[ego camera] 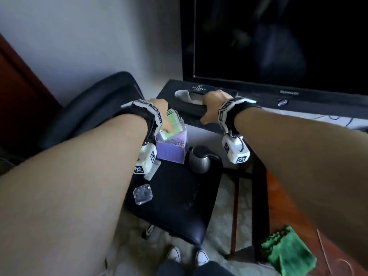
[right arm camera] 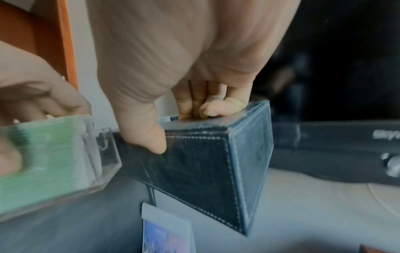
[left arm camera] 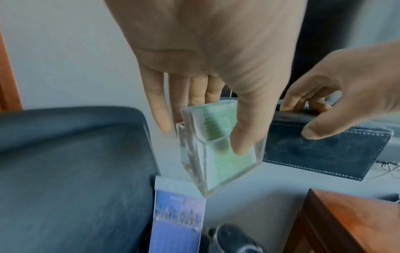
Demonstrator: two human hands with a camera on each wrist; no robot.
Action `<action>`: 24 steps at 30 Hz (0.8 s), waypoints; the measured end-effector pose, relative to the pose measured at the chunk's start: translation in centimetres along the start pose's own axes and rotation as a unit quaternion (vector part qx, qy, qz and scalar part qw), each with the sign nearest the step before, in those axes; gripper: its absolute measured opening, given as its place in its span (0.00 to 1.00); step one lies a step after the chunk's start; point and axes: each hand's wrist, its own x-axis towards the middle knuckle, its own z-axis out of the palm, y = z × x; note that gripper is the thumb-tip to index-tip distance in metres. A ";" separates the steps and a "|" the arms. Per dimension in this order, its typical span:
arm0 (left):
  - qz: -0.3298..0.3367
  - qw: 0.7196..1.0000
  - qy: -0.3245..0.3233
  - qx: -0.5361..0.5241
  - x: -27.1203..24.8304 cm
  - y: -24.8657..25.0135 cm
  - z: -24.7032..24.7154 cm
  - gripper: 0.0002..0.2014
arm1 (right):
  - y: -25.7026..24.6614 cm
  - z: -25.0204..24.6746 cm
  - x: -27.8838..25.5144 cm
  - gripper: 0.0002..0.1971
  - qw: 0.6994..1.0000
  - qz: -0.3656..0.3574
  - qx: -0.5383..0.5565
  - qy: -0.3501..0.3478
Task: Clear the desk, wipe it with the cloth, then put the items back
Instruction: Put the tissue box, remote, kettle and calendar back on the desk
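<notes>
My left hand (ego camera: 161, 114) pinches a clear acrylic card holder (ego camera: 174, 124) filled with green cards, thumb on its front and fingers behind (left arm camera: 203, 133). The card holder (left arm camera: 216, 162) hangs above a purple desk calendar (ego camera: 171, 150). My right hand (ego camera: 213, 104) grips a black stitched leather tissue box (ego camera: 179, 94) at its top edge, thumb on the side wall (right arm camera: 181, 126). The tissue box (right arm camera: 194, 171) is tilted, its lower corner off the surface. A green cloth (ego camera: 288, 250) lies on the red-brown desk (ego camera: 288, 206) at the lower right.
A black chair (ego camera: 179, 206) below the hands carries the calendar, a metal kettle (ego camera: 199, 160) and a clear glass ashtray (ego camera: 142, 194). A large dark TV screen (ego camera: 278, 36) stands at the back right. A pale wall is behind the chair, and my shoes (ego camera: 187, 255) are on the floor.
</notes>
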 end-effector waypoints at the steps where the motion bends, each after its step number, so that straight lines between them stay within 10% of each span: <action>1: 0.003 1.000 0.013 0.002 -0.3 0.5 -1.7 0.21 | 0.3 -1.7 -0.3 0.23 1.000 0.006 -0.001 0.007; 11: 0.035 0.996 0.074 0.038 -4.8 4.8 -11.0 0.24 | 3.1 -12.2 -4.9 0.25 0.995 0.058 0.006 0.086; 24: 0.194 0.974 0.078 0.086 -11.1 9.8 -9.4 0.20 | 5.4 -10.7 -19.3 0.21 0.971 0.204 0.053 0.111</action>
